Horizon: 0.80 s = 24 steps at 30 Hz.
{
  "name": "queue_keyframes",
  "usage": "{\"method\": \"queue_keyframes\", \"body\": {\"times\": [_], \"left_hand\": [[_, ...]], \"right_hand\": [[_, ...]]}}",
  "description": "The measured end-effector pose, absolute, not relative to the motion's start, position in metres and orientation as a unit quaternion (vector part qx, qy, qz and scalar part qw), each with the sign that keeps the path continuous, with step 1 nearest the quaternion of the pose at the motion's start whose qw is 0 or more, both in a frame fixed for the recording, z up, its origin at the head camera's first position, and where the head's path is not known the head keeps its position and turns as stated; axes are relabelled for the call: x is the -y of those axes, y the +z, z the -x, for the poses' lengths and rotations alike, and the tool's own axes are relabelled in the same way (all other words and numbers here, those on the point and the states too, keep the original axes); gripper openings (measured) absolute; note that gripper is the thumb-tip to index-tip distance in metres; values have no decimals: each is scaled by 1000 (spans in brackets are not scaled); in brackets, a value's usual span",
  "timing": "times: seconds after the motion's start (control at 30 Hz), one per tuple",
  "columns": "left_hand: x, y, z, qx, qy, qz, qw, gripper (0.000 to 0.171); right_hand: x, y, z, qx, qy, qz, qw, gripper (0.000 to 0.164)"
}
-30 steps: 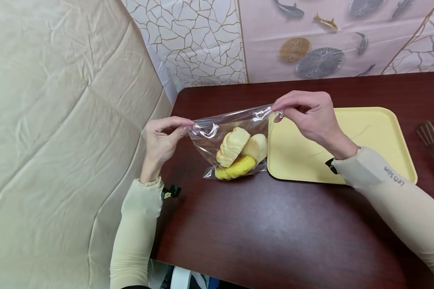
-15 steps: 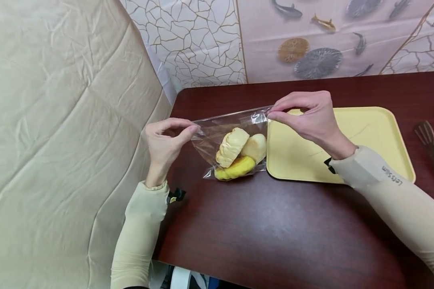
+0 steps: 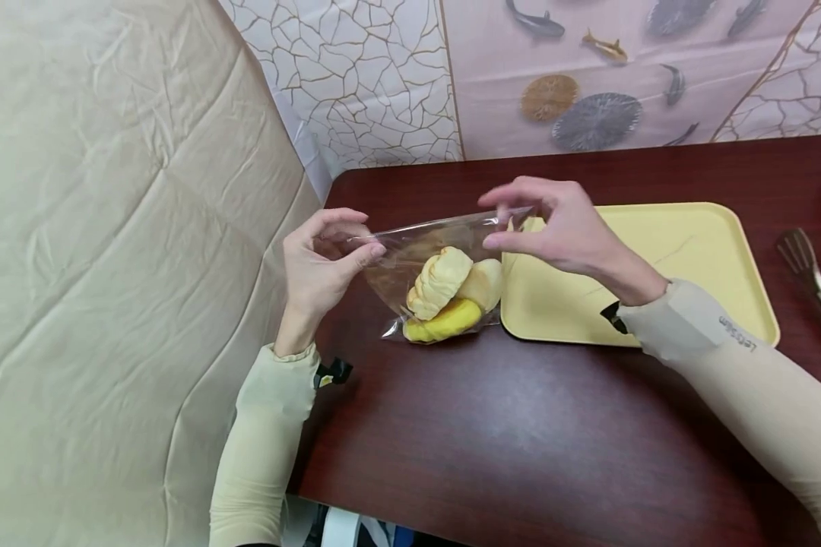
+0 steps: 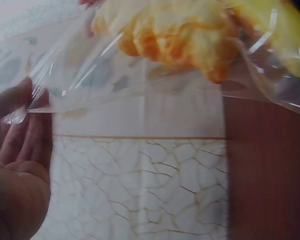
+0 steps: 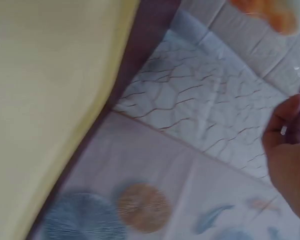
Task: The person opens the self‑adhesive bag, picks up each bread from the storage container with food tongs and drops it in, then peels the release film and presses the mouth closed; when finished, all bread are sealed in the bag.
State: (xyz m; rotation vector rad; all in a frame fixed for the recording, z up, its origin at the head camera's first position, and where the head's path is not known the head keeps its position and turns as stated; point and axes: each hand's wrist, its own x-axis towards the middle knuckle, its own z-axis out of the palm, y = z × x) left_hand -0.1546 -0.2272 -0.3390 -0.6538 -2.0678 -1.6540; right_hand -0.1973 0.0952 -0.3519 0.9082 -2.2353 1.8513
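Note:
A clear plastic bag (image 3: 410, 258) holds a braided bread roll (image 3: 442, 282), a pale oval bun (image 3: 482, 283) and a yellow bread-like piece (image 3: 445, 320). Its lower end lies on the table, while its mouth is raised. At the mouth's left corner, my left hand (image 3: 323, 262) pinches the film between thumb and fingers; the left wrist view shows this corner passing between the fingertips (image 4: 44, 97). My right hand (image 3: 554, 228) is at the mouth's right end, thumb and forefinger spread apart, with the film's corner running behind the fingers.
A yellow tray (image 3: 698, 281) sits right of the bag, under my right forearm. Farther right lies a slotted metal utensil (image 3: 810, 273) on the dark wooden table (image 3: 506, 433). A quilted beige cover (image 3: 109, 266) rises on the left, and a patterned cloth (image 3: 383, 83) hangs behind.
My right hand has shifted left along the bag's mouth and its thumb and forefinger have parted. The left hand has moved slightly right and the mouth looks slacker. The contents stay together.

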Motion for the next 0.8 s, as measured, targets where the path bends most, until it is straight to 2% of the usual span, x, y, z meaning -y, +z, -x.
{"method": "queue_keyframes", "body": {"times": [0.13,0.23,0.33,0.43,0.57,0.8], "left_hand": [[219,-317,147,846,-395,285,219,35],[204,-299,141,907,-200,293,227,38],[186,-288,140,930,-84,305,188,29],[173,-285,142,932,-52,331,141,17],[172,-285,141,932,-53,343,105,9],[190,-285,142,941,-82,319,72,6]], "right_hand": [[-83,-343,195,768,525,-361,64,15],[-78,-336,192,762,513,-388,79,15],[-74,-328,189,782,466,-405,91,13],[-69,-321,184,822,374,-420,92,9],[-66,-317,180,846,287,-441,84,4],[-83,-320,181,828,318,-451,101,9]]}}
